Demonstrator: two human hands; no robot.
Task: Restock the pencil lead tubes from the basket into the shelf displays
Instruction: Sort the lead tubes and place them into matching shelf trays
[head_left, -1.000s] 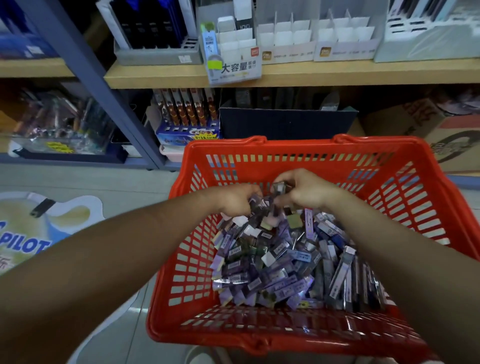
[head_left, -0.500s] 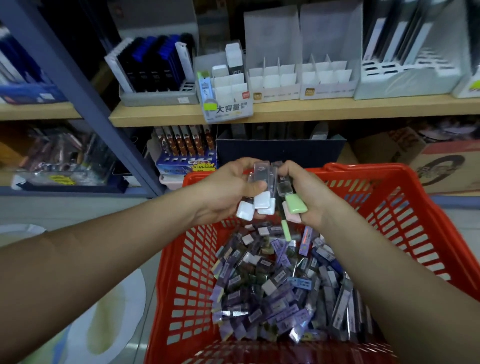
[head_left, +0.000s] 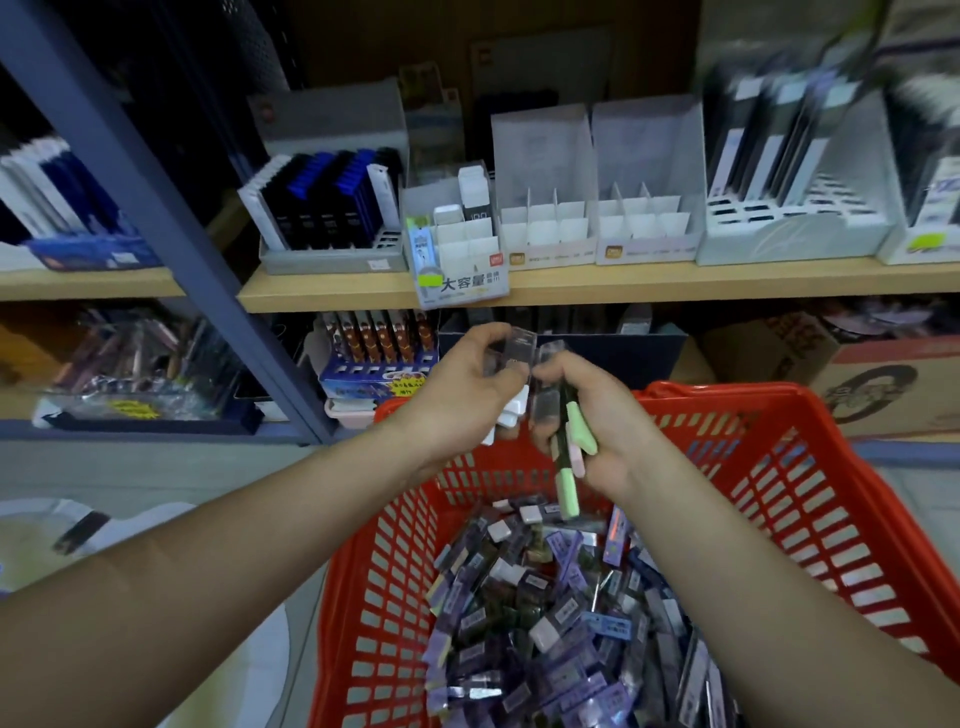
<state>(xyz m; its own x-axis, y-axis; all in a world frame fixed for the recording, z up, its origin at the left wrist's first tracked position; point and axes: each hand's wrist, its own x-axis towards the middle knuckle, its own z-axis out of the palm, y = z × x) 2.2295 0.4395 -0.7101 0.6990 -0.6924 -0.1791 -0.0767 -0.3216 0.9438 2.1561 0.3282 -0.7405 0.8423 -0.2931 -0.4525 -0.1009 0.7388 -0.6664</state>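
Above the basket (head_left: 779, 467), left hand (head_left: 462, 400) and right hand (head_left: 602, 421) hover close, fingers (head_left: 488, 332) clenched on clear tubes (head_left: 514, 351); white, green and pink caps poke out below them.

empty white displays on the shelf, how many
2, side by side: left display next to the part-filled display, right display beyond it. Slot bottoms are hidden.

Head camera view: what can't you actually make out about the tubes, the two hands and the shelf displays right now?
- Head view: how many lead tubes the left hand and right hand grip; the fingers cover them.
- Labels on the basket pile: too small and blurred.
- Red basket: near side cut off by the bottom edge.
- Far-right displays: motion-blurred, contents unclear.
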